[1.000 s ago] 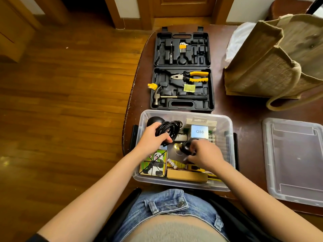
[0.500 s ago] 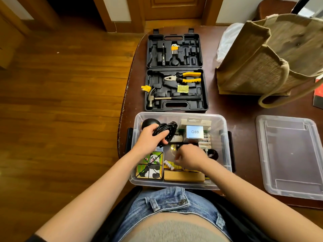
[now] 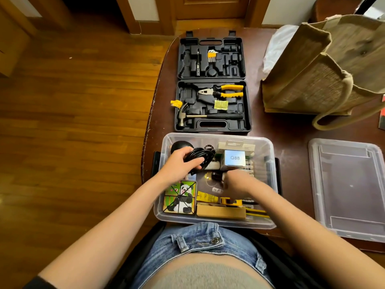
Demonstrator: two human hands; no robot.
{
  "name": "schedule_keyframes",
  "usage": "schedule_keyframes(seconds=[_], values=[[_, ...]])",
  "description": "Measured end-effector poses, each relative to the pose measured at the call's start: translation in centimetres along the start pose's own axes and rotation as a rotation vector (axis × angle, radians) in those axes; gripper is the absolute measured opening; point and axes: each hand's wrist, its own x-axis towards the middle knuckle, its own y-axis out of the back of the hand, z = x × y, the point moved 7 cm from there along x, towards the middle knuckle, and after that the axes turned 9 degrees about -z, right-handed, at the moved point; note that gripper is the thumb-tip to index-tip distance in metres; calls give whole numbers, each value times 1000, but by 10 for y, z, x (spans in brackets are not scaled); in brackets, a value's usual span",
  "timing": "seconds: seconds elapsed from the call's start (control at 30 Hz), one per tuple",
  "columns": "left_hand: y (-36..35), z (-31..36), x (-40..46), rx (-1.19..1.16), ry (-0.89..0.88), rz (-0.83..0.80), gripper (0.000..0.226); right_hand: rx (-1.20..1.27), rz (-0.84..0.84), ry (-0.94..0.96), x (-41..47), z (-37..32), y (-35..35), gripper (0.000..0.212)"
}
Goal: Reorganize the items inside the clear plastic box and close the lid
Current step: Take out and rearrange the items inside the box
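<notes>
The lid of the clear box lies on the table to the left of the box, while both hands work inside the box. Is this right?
Not quite. The head view shows the lid lying on the table to the right of the clear box, not the left. Both hands do work inside the box.

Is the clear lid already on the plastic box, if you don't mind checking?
No, the lid lies on the table to the right of the open box.

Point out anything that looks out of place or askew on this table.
A small yellow packet hangs over the left rim of the open black tool case instead of sitting in a moulded slot. Many of the case's slots are bare. The clear box's lid lies apart, right of the clear plastic box.
</notes>
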Motion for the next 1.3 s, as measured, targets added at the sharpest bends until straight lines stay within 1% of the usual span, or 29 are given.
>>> schedule_keyframes(seconds=[0.1,0.2,0.27,0.33,0.43,0.5,0.6,0.7,0.8,0.97,1.1,1.2,1.3], values=[[-7,-2,7,207,11,-99,6,54,42,-33,-26,28,4,25],[-23,-5,14,457,29,-231,6,-85,181,-181,-37,45,5,20],[-33,-3,19,586,38,-283,12,-124,255,-224,-37,44,4,16],[-37,0,23,679,68,-271,18,-120,289,-178,-33,39,1,7],[-37,0,28,762,126,-204,25,-113,376,-112,-27,32,-1,13],[-37,0,30,761,149,-186,28,-100,435,-85,-25,30,1,12],[-36,0,29,726,161,-188,29,-147,442,-11,-19,23,2,16],[-32,1,26,658,141,-169,20,-200,405,-23,-12,18,0,25],[-29,2,22,593,115,-147,15,-264,346,-32,-6,18,-5,27],[-28,-2,14,477,100,-138,21,-330,296,-42,8,17,-12,29],[-24,1,12,429,83,-108,17,-297,287,4,12,18,-9,25],[-24,3,10,325,78,-91,15,-185,274,36,12,27,-8,19],[-24,7,10,237,76,-61,17,-113,304,67,8,29,-6,22]])
